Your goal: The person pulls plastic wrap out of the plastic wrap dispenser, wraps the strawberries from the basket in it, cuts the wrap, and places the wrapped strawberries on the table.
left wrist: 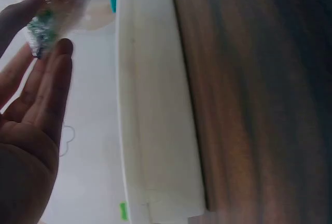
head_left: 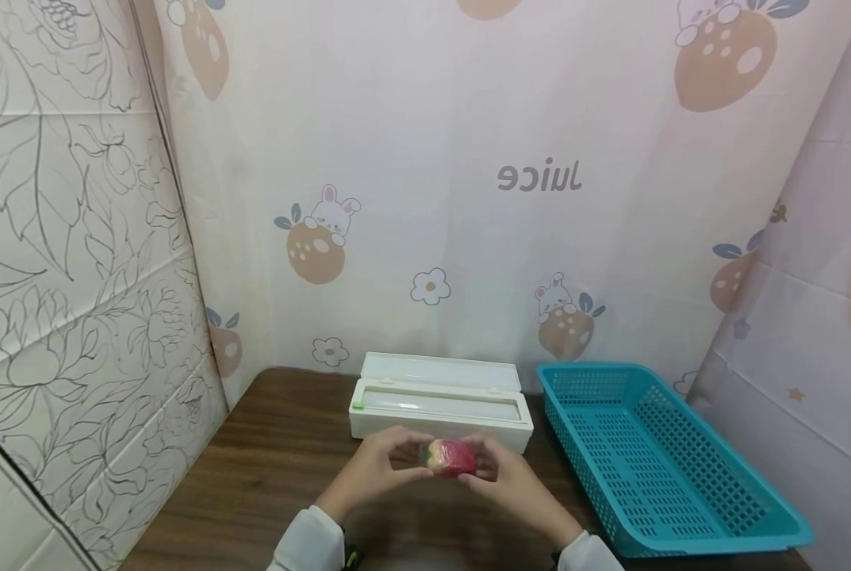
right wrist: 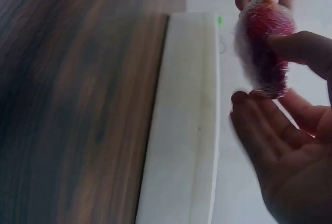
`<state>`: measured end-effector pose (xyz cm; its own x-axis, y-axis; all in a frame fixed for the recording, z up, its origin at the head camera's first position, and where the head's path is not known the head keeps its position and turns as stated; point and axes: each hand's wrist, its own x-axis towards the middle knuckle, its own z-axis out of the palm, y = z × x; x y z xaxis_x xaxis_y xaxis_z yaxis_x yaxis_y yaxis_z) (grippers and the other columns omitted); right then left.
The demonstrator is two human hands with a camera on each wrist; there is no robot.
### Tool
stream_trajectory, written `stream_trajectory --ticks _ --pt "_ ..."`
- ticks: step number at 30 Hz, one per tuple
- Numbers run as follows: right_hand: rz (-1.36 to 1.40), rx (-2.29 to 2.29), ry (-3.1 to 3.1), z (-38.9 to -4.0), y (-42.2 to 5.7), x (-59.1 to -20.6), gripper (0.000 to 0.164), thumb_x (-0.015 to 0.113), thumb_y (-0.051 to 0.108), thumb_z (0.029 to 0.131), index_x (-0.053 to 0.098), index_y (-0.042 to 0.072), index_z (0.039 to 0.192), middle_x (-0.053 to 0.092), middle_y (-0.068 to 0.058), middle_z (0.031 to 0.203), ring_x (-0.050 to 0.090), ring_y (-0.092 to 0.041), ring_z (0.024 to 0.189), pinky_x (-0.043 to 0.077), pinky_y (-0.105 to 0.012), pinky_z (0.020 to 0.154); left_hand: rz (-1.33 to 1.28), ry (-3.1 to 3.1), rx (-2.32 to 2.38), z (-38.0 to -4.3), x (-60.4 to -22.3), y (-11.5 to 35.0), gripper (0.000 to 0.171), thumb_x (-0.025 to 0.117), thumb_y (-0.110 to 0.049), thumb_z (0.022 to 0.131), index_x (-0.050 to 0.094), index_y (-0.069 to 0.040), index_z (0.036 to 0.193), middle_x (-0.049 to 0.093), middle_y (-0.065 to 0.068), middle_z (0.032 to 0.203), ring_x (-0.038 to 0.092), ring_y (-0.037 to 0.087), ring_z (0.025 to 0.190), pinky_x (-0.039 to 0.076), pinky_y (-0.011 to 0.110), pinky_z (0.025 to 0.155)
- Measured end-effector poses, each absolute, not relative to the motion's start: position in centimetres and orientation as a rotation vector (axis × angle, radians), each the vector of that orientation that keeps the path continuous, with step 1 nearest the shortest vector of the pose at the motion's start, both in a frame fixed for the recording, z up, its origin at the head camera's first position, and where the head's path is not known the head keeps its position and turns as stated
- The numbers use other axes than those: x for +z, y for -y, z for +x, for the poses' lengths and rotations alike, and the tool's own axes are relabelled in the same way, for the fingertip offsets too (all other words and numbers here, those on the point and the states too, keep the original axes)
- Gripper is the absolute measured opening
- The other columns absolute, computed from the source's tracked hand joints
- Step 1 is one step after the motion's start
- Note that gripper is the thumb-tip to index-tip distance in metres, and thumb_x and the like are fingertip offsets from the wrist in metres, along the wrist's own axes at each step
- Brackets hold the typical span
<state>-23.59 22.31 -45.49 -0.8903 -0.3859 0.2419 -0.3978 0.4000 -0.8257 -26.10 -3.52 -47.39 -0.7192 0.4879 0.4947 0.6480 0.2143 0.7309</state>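
Observation:
A red fruit-like piece (head_left: 451, 457), pale yellow and green at its left end, is wrapped in shiny clear film. Both hands hold it up in front of a white box. My left hand (head_left: 382, 468) pinches the pale end between thumb and fingers. At the red end, my right hand (head_left: 509, 477) grips it the same way. The right wrist view shows the right thumb pressed on the film of the wrapped piece (right wrist: 267, 53), the fingers behind and below. In the left wrist view, the wrapped piece (left wrist: 49, 11) is partly cut off by the frame.
Behind the hands the long white film dispenser box (head_left: 439, 428) stands with its lid raised, a small green slider at its left end. To the right is a turquoise plastic basket (head_left: 653, 468). Both rest on a dark wooden table (head_left: 254, 468) against a printed wall covering (head_left: 425, 222).

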Motion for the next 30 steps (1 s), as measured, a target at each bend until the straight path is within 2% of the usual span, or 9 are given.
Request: stream_trajectory --ticks 3,6,12,15,22,30 --pt "0.754 1.327 2.701 -23.7 -22.4 -46.2 0.044 0.078 0.022 0.089 0.061 0.009 0.127 0.064 -0.004 0.115 0.065 -0.017 0.102 0.056 -0.031 0.085 -1.097 2.390 -1.461 -26.1 -48.1 3.5 0.041 0.082 -0.027 0.085 0.069 -0.016 0.122 0.067 -0.007 0.111 0.066 0.008 0.094 0.056 0.025 0.083" --pt "0.772 1.233 2.767 -23.8 -22.4 -46.7 0.044 0.078 0.023 0.089 0.062 0.009 0.127 0.061 -0.001 0.113 0.064 -0.014 0.100 0.056 -0.032 0.084 -1.078 2.477 -1.418 -26.0 -48.7 3.5 0.040 0.082 -0.028 0.085 0.070 -0.016 0.121 0.068 -0.008 0.111 0.066 0.007 0.093 0.055 0.023 0.081" --pt "0.839 1.210 2.787 -24.0 -22.2 -47.5 0.044 0.077 0.018 0.089 0.062 0.003 0.127 0.065 -0.008 0.118 0.066 -0.018 0.099 0.057 -0.031 0.080 -1.029 2.581 -1.424 -26.2 -49.3 3.5 0.037 0.082 -0.029 0.085 0.072 -0.018 0.119 0.068 -0.012 0.110 0.065 0.005 0.093 0.055 0.024 0.081" --pt "0.855 1.205 2.801 -24.1 -22.2 -48.0 0.042 0.077 0.016 0.089 0.064 0.002 0.125 0.067 -0.009 0.117 0.067 -0.017 0.098 0.057 -0.029 0.079 -1.034 2.607 -1.401 -26.4 -49.6 3.6 0.036 0.083 -0.028 0.085 0.072 -0.016 0.117 0.069 -0.010 0.109 0.065 0.004 0.092 0.055 0.024 0.081" --pt "0.854 1.221 2.906 -24.3 -22.1 -49.4 0.038 0.077 0.017 0.089 0.065 0.004 0.123 0.069 -0.006 0.113 0.067 -0.010 0.093 0.057 -0.027 0.078 -1.023 2.714 -1.374 -26.7 -51.3 3.8 0.038 0.084 -0.027 0.083 0.072 -0.013 0.116 0.070 -0.009 0.108 0.064 0.002 0.090 0.054 0.023 0.079" --pt "0.873 1.196 2.934 -24.7 -21.9 -50.5 0.037 0.078 0.015 0.088 0.066 0.002 0.121 0.069 -0.006 0.111 0.067 -0.010 0.090 0.057 -0.027 0.076 -0.993 2.742 -1.461 -26.8 -52.2 3.7 0.036 0.087 -0.022 0.080 0.073 -0.012 0.112 0.071 -0.010 0.099 0.065 0.002 0.086 0.054 0.022 0.076"
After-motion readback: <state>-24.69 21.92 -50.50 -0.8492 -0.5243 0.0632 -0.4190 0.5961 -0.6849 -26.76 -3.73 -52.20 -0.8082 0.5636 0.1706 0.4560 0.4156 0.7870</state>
